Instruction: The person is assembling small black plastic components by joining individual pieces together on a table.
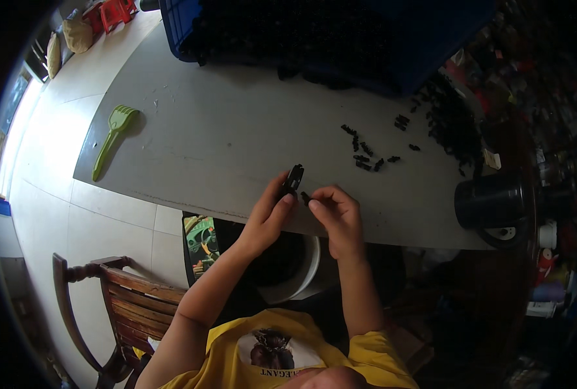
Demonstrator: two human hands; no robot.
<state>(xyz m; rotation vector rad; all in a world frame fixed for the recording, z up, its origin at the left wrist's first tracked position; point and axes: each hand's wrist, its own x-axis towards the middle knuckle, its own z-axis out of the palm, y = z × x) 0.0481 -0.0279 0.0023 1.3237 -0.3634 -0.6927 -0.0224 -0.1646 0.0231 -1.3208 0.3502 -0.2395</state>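
Note:
My left hand (272, 214) is closed around a dark, elongated plastic part (294, 179), which points up and away from me over the table's near edge. Just to its right, my right hand (337, 217) pinches a small black piece (306, 198) between thumb and forefinger, close to the part in the left hand. Whether the two parts touch is hard to make out. Farther right on the grey table (236, 129) lie several small black plastic pieces (363, 159), loosely scattered.
A blue crate (175, 39) full of black parts stands at the far side. A green toy rake (113, 139) lies at the left. A dark pile (454, 123) and a black cylindrical object (489, 202) are at the right. Below are a white bucket (313, 266) and wooden chair (132, 292).

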